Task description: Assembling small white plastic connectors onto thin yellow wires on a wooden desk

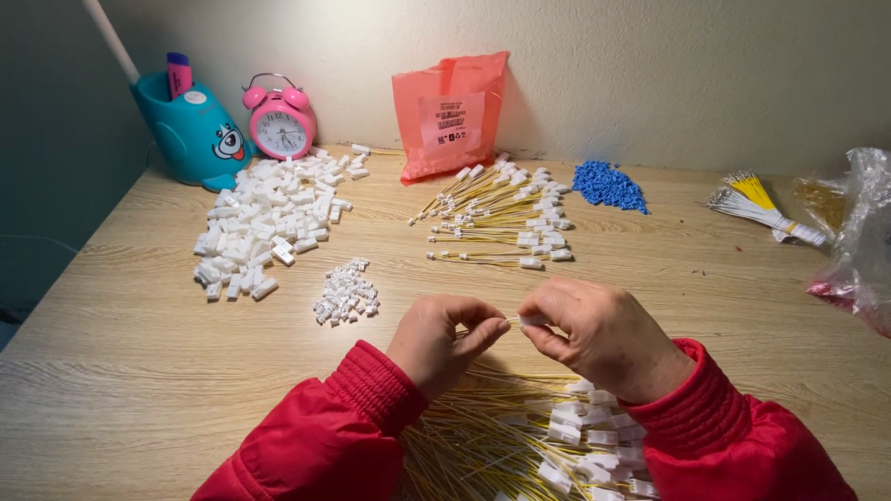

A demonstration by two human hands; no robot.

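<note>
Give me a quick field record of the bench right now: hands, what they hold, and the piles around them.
left hand: pinching a thin wire end
right hand: pinching a small white connector, fingertips meeting the left hand's
under the hands: yellow wires with white connectors
left of table: large white housings pile; small white parts pile nearer the hands
centre back: finished wire bundle, blue pellets, red bag
right edge: tied wire bundle, clear plastic bag
back left: teal pen holder, pink alarm clock

Wooden table (pixel 130 371); connector piles (pixel 269 223), wires (yellow) (pixel 492 213), clock (pixel 280 125)
</note>
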